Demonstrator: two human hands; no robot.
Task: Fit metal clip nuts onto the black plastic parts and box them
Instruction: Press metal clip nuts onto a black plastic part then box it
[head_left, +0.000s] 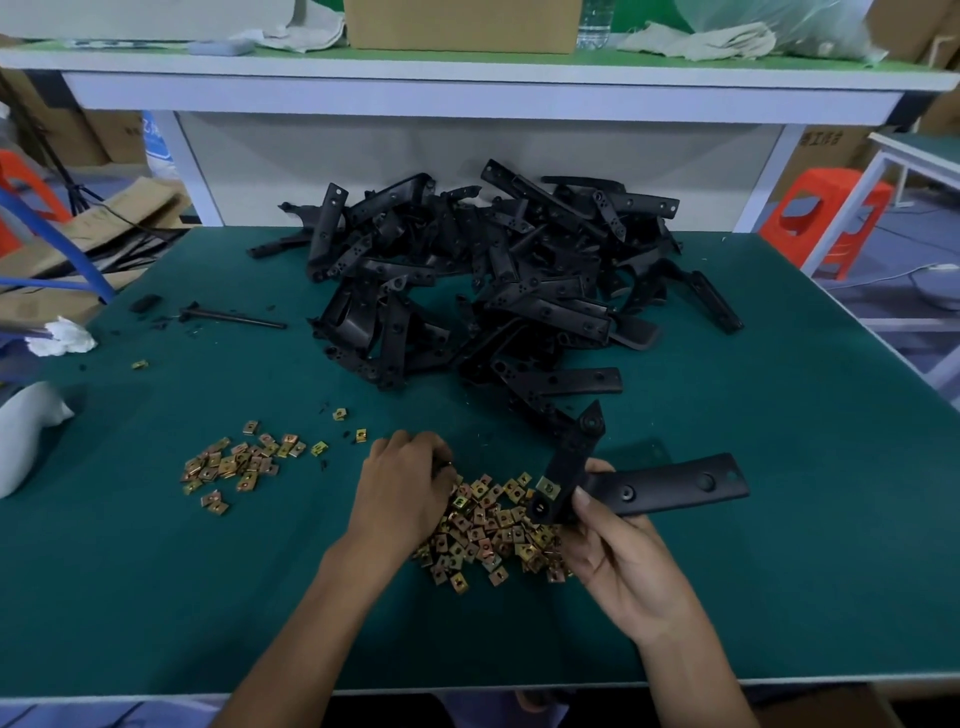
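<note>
**Two hands, one part half-fitted, many loose nuts**

Seen from above, a person works at a green table (779, 545). The right hand (618, 561) grips an L-shaped black plastic part (670, 486) at its bend and holds it raised just above the table. One brass-coloured clip nut (547, 487) already sits on the part's shorter arm.

The left hand (405, 483) is palm down with its fingers curled into a heap of clip nuts (488, 535) just beside the part. Whether it has pinched a nut cannot be told, because the fingertips are hidden. A smaller scatter of nuts (234, 465) lies well to the left. A large pile of black parts (493, 280) fills the far middle of the table.

Several things could go wrong from here:
- The left hand could lift two nuts stuck together, or one facing the wrong way, and it would jam on the plastic edge.
- The left forearm lies close beside the heap and could sweep nuts toward the near edge.
- The fitted nut could slide off if it is not fully seated.
- A finished part set down near the pile could get mixed in with the unfitted ones.
</note>
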